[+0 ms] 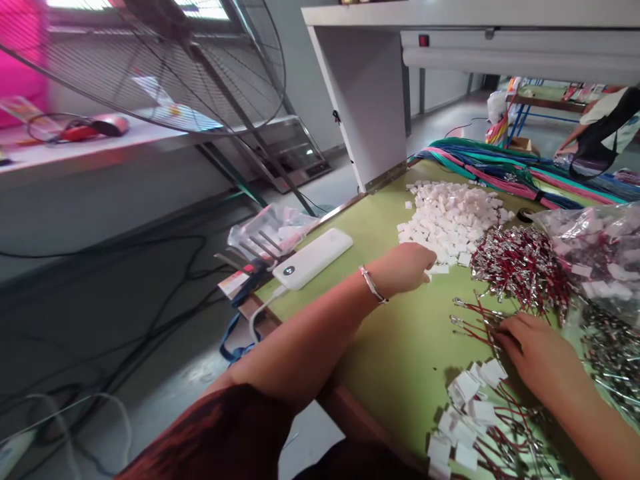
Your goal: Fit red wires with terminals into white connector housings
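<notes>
My left hand [407,267], with a bracelet at its wrist, is closed in a pinch at the near edge of a heap of white plastic connector housings [447,213]. A small white piece shows at its fingertips, partly hidden by them. My right hand [543,353] is closed around a few short red wires [473,327] with metal terminals, which stick out to the left of the fingers. Beyond it lies a pile of red terminal wires [520,267]. Closer to me, several white housings with red wires attached [467,407] lie in a cluster.
A white power bank [314,259] with a cable lies on the green tabletop [385,360]. Plastic bags of parts [600,247] stand at the right. Bundled coloured cables [520,173] run along the back. A large fan [165,60] stands left; another person [610,127] is at far right.
</notes>
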The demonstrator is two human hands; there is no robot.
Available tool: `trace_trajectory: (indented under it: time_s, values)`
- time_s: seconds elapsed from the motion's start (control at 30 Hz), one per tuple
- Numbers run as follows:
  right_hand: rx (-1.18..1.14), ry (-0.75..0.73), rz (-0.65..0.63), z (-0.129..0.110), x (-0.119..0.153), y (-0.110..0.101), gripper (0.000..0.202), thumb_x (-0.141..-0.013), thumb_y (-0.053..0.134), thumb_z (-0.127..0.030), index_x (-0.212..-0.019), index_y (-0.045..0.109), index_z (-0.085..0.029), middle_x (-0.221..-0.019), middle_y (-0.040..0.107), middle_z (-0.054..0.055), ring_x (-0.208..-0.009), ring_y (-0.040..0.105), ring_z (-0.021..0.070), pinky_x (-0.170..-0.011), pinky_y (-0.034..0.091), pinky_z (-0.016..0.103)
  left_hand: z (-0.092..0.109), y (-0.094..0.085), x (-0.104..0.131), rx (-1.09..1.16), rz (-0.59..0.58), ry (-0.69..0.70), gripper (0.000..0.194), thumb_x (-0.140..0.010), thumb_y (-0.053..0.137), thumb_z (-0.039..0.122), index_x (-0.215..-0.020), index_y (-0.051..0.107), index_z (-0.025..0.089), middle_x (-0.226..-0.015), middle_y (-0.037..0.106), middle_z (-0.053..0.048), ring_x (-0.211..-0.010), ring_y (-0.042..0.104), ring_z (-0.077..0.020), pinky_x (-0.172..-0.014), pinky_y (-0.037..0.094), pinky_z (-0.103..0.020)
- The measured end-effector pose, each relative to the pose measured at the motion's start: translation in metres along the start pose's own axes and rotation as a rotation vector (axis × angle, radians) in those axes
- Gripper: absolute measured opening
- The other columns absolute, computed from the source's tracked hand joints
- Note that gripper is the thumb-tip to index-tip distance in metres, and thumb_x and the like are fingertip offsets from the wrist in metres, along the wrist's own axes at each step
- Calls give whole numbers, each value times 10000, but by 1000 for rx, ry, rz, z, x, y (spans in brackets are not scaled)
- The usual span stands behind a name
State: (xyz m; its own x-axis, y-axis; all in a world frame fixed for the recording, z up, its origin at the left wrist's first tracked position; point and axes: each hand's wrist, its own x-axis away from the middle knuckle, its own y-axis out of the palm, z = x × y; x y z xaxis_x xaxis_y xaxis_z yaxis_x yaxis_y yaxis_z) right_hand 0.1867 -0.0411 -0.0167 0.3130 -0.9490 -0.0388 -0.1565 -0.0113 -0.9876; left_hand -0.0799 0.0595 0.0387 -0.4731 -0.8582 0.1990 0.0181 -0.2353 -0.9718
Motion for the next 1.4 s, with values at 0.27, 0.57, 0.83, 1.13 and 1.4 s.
trace_trajectory:
  time_s: [0.27,0.57,0.83,1.13,1.4]
  values:
    - [-91,-10,75,7,0,-3,243,-900,480,-280,-780,684,-228,-840,677,39,-741,630,204,-662,458,344,2,24,-16,178,52,104,300,-775,667,242,-1067,703,183,-1008,717,-78,-934,631,-218,-764,446,-277]
    - [-625,206,-33,4,-3,-17,173,-830,529,-352,-760,604,-214,-612,638,-4,-557,573,157,-547,431,281,12,17,-14,539,313,199,155,-786,621,279,-764,728,170,-782,671,-49,-787,572,-161,-722,419,-265]
    - [-838,330,41,-11,-3,-27,217,-778,553,-398,-726,640,-205,-570,587,-13,-555,530,146,-543,426,268,50,36,-4,1374,-114,150,233,-809,641,266,-996,716,148,-555,515,58,-473,348,-53,-475,282,-203]
    - [-718,247,125,-17,2,-23,256,-803,544,-396,-633,595,-211,-542,529,-23,-523,467,131,-510,378,253,60,52,-7,1835,-246,-95,76,-819,690,189,-826,665,118,-628,652,-9,-552,590,-70,-545,431,-195]
    - [-731,211,97,-24,3,-23,266,-823,519,-405,-652,596,-217,-535,514,-24,-514,458,133,-499,352,249,62,58,-6,1904,-285,-30,204,-815,698,160,-1017,688,133,-729,699,-19,-617,648,-79,-623,511,-205]
